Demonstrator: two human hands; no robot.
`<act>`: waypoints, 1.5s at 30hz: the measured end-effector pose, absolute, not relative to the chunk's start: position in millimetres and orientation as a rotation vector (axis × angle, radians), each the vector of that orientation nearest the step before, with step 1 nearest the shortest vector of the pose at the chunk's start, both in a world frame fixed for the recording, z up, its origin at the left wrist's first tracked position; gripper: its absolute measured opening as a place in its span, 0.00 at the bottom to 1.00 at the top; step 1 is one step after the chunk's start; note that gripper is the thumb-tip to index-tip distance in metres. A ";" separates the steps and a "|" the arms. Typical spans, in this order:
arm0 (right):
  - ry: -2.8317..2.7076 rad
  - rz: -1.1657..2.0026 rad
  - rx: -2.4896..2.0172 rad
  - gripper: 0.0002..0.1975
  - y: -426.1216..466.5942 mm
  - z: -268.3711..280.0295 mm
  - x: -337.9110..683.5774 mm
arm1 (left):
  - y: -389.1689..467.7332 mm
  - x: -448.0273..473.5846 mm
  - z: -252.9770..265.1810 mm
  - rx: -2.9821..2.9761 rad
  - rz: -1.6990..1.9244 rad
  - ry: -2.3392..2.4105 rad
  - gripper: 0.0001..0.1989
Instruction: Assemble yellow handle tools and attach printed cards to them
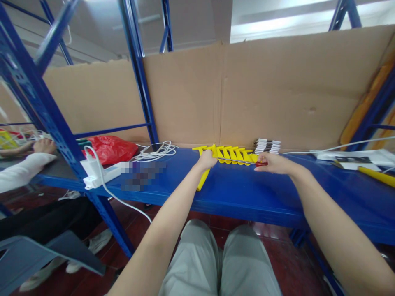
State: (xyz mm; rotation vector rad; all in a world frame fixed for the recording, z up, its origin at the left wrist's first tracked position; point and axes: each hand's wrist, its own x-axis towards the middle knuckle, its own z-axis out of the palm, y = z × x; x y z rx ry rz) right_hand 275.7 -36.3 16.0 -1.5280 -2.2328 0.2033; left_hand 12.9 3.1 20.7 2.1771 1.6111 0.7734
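Head view: left grip [206, 160] clamped on yellow piece [202, 181], right grip [272, 163] around red-handled screwdriver [261, 163]; white stack's [267, 146] markings unreadable

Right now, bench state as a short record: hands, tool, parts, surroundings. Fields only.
left_hand: left hand gripping a yellow piece
right_hand: right hand on the red handle of a screwdriver
tool_pose: shaft points toward the left hand; tip contact too small to tell
parts: row of yellow pieces, just beyond the shaft
behind_right_hand: stack of white-and-black items
left_side: red bag, coiled white cable, white power strip
surface: blue bench
backdrop: cardboard
nearby: another person's hand, far left
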 end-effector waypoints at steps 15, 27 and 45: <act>-2.345 0.297 -1.639 0.20 -35.2 12.9 265.2 | 11.2 7.2 13.3 2.081 0.716 1.674 0.08; -2.343 0.142 -1.557 0.12 -25.2 1.8 268.4 | 14.4 9.5 11.4 2.183 0.541 1.766 0.12; -2.332 0.246 -1.657 0.15 -26.3 1.3 265.0 | 8.4 11.4 15.8 2.179 0.489 1.792 0.13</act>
